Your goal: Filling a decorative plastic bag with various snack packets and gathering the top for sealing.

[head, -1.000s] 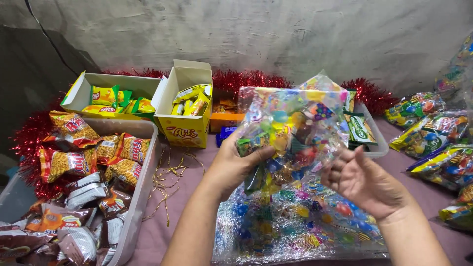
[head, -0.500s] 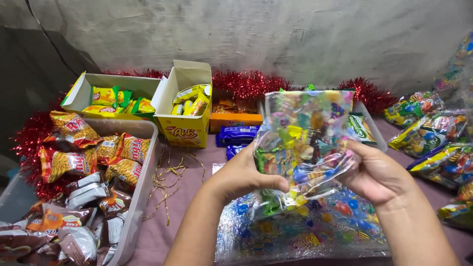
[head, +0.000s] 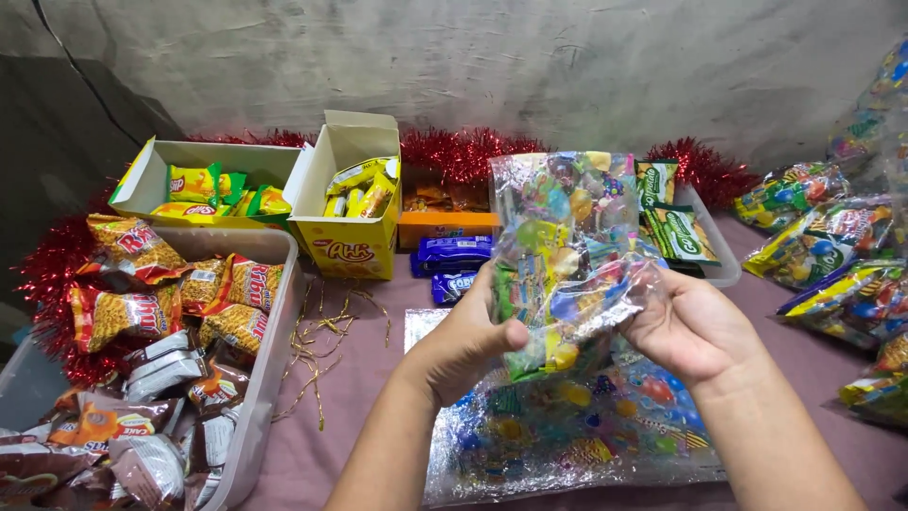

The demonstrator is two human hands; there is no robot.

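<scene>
Since the earlier frames, both hands have drawn together on the printed plastic bag [head: 567, 255], and the right one, open-palmed a second ago, has closed onto it. The left hand [head: 473, 336] pinches the bag's lower left part between thumb and fingers; the right hand [head: 695, 326] grips the lower right side, fingers curled into the crinkled film. The bag stands upright above a flat stack of the same printed bags [head: 567, 435] lying on the worktop [head: 350, 397], just in front of the person.

As I judge it, the step in hand is working the bag open or spreading it. The next move would call for parting the two layers of film with the fingertips while keeping a hold on both sides.

To the left, a clear tub [head: 270, 341] holds snack packets [head: 142, 312]; behind it stand two open yellow cartons [head: 350, 203] with small packets inside. Finished party bags [head: 832, 246] lie at the right.

Whether the held bag has anything in it is hard to tell, since its busy print blends with the stack beneath. The right fingertips are hidden behind the film, and the tub and the bags at the right are cut off by the frame edges.
</scene>
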